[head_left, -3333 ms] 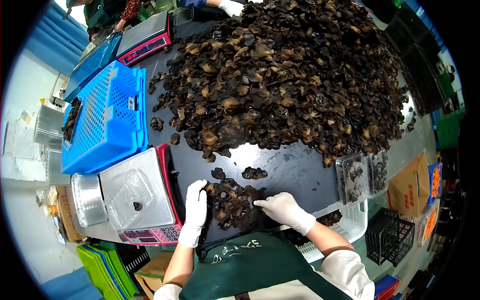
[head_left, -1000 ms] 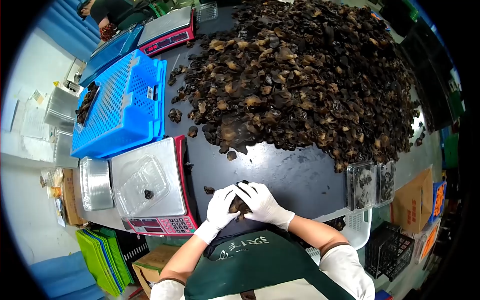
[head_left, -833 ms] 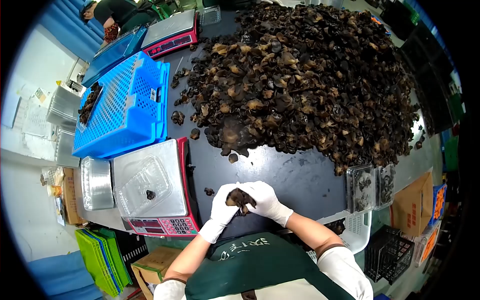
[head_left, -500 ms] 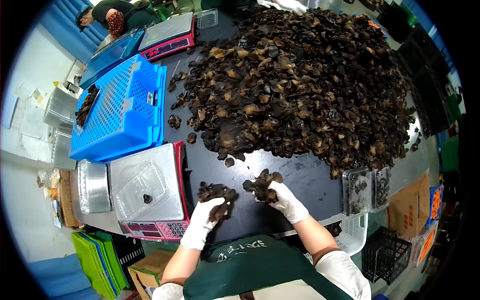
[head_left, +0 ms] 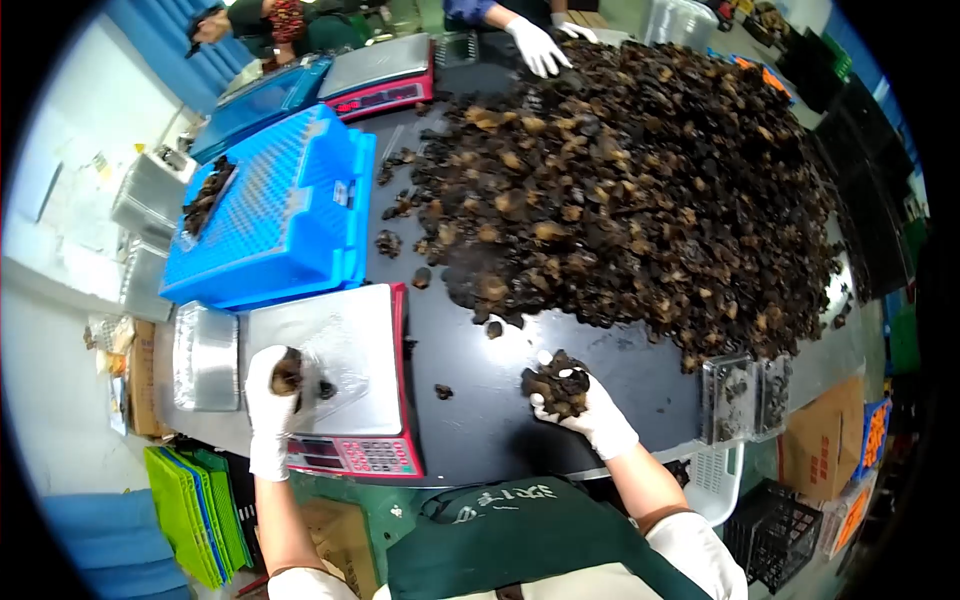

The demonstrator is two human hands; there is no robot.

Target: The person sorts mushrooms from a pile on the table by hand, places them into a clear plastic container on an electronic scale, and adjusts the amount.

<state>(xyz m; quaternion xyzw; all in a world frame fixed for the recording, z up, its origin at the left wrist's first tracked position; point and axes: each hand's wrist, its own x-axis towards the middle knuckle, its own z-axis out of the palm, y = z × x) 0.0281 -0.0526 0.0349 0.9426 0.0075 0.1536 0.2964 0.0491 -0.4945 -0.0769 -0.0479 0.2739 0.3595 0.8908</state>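
My left hand, white-gloved, is over the left side of the digital scale, closed on a dark wood ear mushroom. Beside it on the scale's plate lies a clear plastic tray with a small dark piece in it. My right hand, also gloved, holds a clump of wood ear mushrooms above the dark table, its fingers curled round them. One small loose piece rests on the table between my hands. Beyond spreads a big heap of wood ears.
Stacked clear trays stand left of the scale, and a blue crate behind it. Filled clear boxes sit at the right edge. Across the table, a co-worker's gloved hand touches the heap near a second scale.
My left hand has moved left from the table to over the scale. My right hand has shifted slightly right with its clump. A co-worker's hand has come into view at the heap.
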